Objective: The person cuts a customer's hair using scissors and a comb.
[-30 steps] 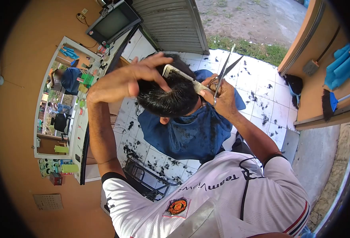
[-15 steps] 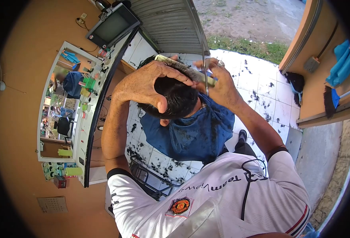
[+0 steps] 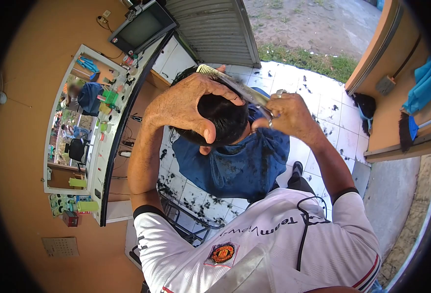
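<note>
A seated person's dark-haired head (image 3: 223,115) is bent forward below me, the shoulders under a blue cape (image 3: 237,168) dusted with cut hair. My left hand (image 3: 188,105) rests on the head, thumb and fingers spread apart, with some fingertips beside the comb. A pale comb (image 3: 240,89) lies slanted across the hair; its right end runs into my right hand (image 3: 293,117), which is closed around it. Metal scissors (image 3: 270,118) also show at the right hand's fingers, their blades mostly hidden.
At left, a counter (image 3: 109,161) carries bottles and small items below a mirror (image 3: 69,122); an old television (image 3: 142,27) stands at its far end. Hair clippings litter the white tiled floor (image 3: 330,110). A broom (image 3: 406,129) leans by the right wall.
My right hand has turned and closed around the comb's end; the scissors, which stood upright across it, have swung down. My left hand stays on the head.
</note>
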Available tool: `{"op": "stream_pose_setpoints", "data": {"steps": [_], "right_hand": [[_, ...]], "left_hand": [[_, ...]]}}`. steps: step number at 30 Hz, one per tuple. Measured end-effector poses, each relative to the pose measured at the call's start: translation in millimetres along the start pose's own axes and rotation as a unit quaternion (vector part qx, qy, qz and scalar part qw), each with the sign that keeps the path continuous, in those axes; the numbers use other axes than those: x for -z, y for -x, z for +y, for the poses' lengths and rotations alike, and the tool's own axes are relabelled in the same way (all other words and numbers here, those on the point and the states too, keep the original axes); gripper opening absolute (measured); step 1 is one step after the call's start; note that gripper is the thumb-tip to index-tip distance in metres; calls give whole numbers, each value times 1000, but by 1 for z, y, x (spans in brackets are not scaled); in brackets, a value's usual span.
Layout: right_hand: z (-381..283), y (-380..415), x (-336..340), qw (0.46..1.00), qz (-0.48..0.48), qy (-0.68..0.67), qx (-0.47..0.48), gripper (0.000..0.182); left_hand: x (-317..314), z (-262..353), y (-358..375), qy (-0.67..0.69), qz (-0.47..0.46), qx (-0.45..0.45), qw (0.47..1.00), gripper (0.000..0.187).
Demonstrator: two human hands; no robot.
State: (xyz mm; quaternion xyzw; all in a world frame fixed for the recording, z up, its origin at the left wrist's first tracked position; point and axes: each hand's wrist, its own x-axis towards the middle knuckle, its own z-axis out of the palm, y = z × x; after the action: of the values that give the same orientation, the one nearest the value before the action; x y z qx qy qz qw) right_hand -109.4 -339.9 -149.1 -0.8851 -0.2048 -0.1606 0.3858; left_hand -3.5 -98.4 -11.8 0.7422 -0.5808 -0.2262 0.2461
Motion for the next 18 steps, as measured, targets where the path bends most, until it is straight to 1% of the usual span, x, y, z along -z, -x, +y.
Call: {"op": "stream_pose_setpoints", "data": {"steps": [1,2,3,4,5,6,7,8,9,11,12,13,14,15,16,17,18], "right_hand": [[4,-1,1,1000,-2,0,1,45],[7,-1,2,998,53,35,6,41],[10,-3,1,992,108,71,11,36],[12,-7,-4,974,206,92,12,33],[17,-14,-22,974,204,93,14,33],[21,-22,-47,966,231,-106,41,30],[11,-25,-48,953,173,-245,-41,28],[0,-27,-49,909,135,-371,-135,27],[-4,-39,-47,911,134,-368,-132,27],[-2,-71,-43,889,297,-308,-167,27],[7,-81,-37,921,266,-276,-69,26],[18,-92,-31,942,232,-241,30,26],[30,-101,-38,964,219,-134,75,23],[24,-96,-37,965,215,-131,77,23],[15,-86,-36,964,200,-172,25,22],[6,-76,-35,959,185,-211,-28,20],[2,-61,-33,959,216,-184,-11,19]], "left_hand": [[-1,-2,0,16,9,-2,1000,125],[-1,-3,0,17,11,-1,1000,125],[-1,-4,-1,-5,9,-27,1000,123],[0,-5,-2,-27,7,-53,998,122],[0,-5,-3,-27,10,-54,998,122],[0,-4,-2,-15,-2,-24,1000,118],[1,-2,-2,-4,-14,5,1000,115],[3,-1,-4,-6,-10,3,1000,115],[6,0,-8,2,-29,30,999,104],[3,-4,-9,13,17,44,999,94],[2,-5,-10,18,40,50,998,89],[0,-4,-7,7,85,41,996,90],[-2,-3,-3,-4,129,32,991,90],[3,13,5,-10,211,0,977,92],[6,24,14,-17,291,-33,956,94],[11,24,33,51,292,-34,954,94],[14,18,53,77,308,1,948,95]]}}
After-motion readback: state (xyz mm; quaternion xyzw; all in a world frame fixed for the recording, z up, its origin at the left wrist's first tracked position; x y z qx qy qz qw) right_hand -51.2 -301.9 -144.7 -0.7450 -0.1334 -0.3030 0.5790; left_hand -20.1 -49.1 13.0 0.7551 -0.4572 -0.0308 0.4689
